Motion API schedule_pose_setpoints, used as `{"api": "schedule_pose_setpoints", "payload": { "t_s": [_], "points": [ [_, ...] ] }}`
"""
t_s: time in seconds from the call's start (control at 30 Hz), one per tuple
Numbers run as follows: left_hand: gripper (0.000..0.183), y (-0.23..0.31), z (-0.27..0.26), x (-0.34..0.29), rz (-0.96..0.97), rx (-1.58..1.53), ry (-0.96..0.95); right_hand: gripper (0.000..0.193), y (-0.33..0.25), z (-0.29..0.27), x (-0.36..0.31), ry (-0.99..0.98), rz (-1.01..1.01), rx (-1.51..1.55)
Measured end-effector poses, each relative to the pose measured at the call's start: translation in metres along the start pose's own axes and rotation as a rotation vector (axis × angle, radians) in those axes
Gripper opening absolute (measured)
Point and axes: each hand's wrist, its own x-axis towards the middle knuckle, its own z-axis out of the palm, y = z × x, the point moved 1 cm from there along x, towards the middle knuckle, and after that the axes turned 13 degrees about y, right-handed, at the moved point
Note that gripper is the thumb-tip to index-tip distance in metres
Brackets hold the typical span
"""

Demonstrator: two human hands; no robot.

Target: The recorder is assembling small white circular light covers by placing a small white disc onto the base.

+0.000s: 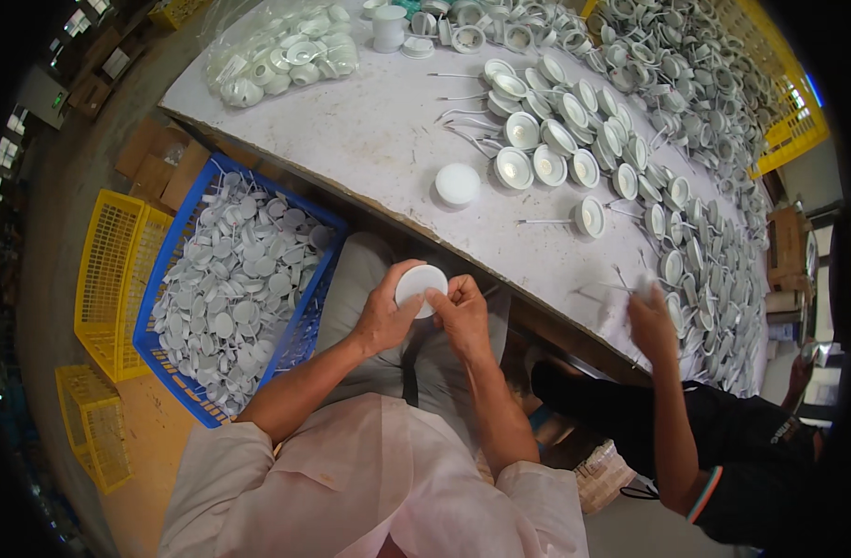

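Above my lap, I hold a round white downlight (422,285), its flat face turned up. My left hand (384,312) wraps its left side, thumb on the lower edge. My right hand (464,319) pinches the right rim with thumb and bent fingers. The downlight's underside is hidden. On the table just ahead sits a domed white cover (458,185). To its right lies a single white downlight (589,217) with a wire lead, near a group of similar open downlights (549,166) with their wires pointing left.
At my left, a blue crate (142,321) holds many finished-looking white discs; yellow crates (109,279) stand beyond it. A bag of white parts (286,60) lies on the table (351,121). Downlights heap along the right side, where a co-worker's hand (652,321) reaches in.
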Motion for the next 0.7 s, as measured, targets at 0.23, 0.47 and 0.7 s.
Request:
{"api": "schedule_pose_setpoints", "payload": {
  "t_s": [0.23, 0.47, 0.7],
  "points": [
    [0.042, -0.009, -0.007, -0.001, 0.019, 0.002, 0.015, 0.029, 0.006, 0.004, 0.001, -0.074, 0.021, -0.009],
    [0.046, -0.002, -0.015, 0.004, -0.101, -0.111, 0.023, 0.024, -0.006, 0.011, -0.008, -0.038, 0.002, -0.065],
    [0.031, -0.073, -0.137, -0.008, -0.411, -0.248, 0.571, 0.024, -0.037, -0.047, 0.007, 0.586, -0.526, -0.409]
  ]
}}
